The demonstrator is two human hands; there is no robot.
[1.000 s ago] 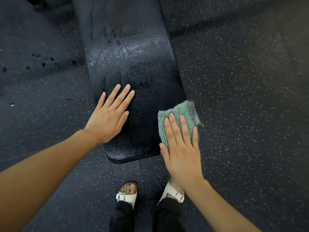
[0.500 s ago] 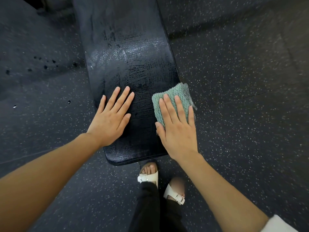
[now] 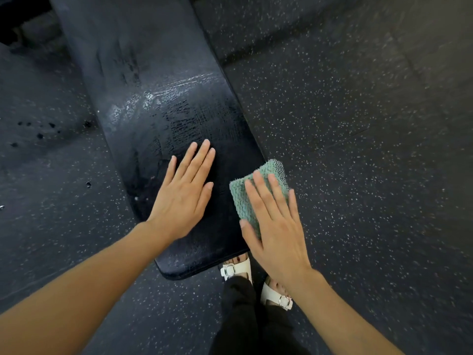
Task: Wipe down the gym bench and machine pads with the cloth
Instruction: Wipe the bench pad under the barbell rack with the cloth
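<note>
A long black padded gym bench (image 3: 163, 103) runs from the top left down to its rounded near end at the bottom centre, with wet wipe streaks across its middle. My left hand (image 3: 185, 193) lies flat on the pad near that end, fingers straight. My right hand (image 3: 275, 226) presses a folded green cloth (image 3: 245, 198) flat against the bench's right edge, fingers straight on top of it. Part of the cloth sticks out past my fingertips and over the edge.
Dark speckled rubber flooring (image 3: 358, 149) surrounds the bench. My feet in white buckled sandals (image 3: 236, 269) stand just below the bench's near end. Dark spots (image 3: 38, 134) mark the floor on the left. A dark frame part sits at the top left corner.
My right hand slid the cloth up along the bench's right edge, then back down toward the near end. My left hand stayed flat on the pad. My feet shifted right.
</note>
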